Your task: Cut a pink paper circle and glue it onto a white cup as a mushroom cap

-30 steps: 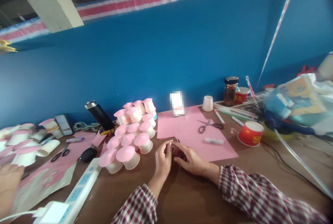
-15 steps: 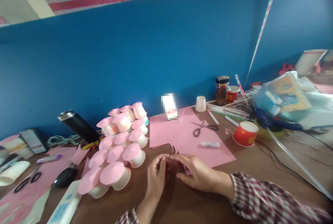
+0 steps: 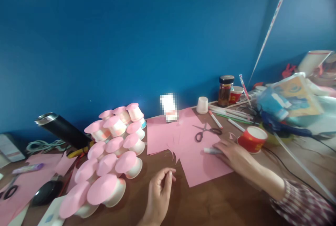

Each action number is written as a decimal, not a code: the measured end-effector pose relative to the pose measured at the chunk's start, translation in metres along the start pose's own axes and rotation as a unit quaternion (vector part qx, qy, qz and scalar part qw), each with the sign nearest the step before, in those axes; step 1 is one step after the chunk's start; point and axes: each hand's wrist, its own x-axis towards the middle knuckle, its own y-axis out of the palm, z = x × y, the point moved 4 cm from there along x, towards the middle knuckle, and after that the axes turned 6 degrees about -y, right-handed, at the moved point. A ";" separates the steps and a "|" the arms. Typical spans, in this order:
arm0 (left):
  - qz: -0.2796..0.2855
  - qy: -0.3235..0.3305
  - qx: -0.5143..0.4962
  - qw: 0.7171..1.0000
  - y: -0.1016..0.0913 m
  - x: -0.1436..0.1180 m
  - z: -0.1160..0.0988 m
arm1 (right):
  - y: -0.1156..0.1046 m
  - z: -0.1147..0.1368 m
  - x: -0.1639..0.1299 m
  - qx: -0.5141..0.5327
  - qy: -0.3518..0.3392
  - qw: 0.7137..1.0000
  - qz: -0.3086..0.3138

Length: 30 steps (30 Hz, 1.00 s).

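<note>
My left hand [image 3: 160,192] is low in the middle, above the brown table, fingers curled and thumb pressed to them. Whatever it may pinch is hidden. On the right, my right hand [image 3: 237,157] reaches over the pink paper [image 3: 194,156], its fingers covering the right end of a small white tube [image 3: 210,150]. Slight blur hides whether they grip it. Black scissors [image 3: 206,131] lie spread on the paper beyond. Left of my left hand stand several white paper cups [image 3: 135,170] in rows, topped by shallow pink paper cones [image 3: 102,189].
A red paper cup [image 3: 253,140] stands beside my right wrist. Markers [image 3: 231,112], a small white cup [image 3: 202,105] and a dark jar [image 3: 225,91] line the back. A black flask [image 3: 63,129] leans left. A blue partition [image 3: 157,43] closes off the rear.
My right hand has left my left hand and moved right to the white tube. My left hand stays low in the middle, fingers still curled. The camera view has tilted down slightly.
</note>
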 end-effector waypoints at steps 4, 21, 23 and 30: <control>-0.001 0.003 0.004 1.000 0.001 -0.001 -0.003 | 0.000 0.000 0.003 0.047 0.022 0.999 0.001; 0.039 -0.014 -0.159 0.986 0.019 0.003 -0.035 | 0.033 0.111 0.046 0.481 0.027 0.874 0.054; 0.031 -0.025 -0.167 0.985 0.020 0.006 -0.029 | 0.032 0.107 0.050 0.457 -0.005 0.888 0.061; -0.025 -0.067 -0.151 0.986 0.020 0.009 -0.008 | 0.012 0.061 0.104 0.120 -0.099 0.986 0.062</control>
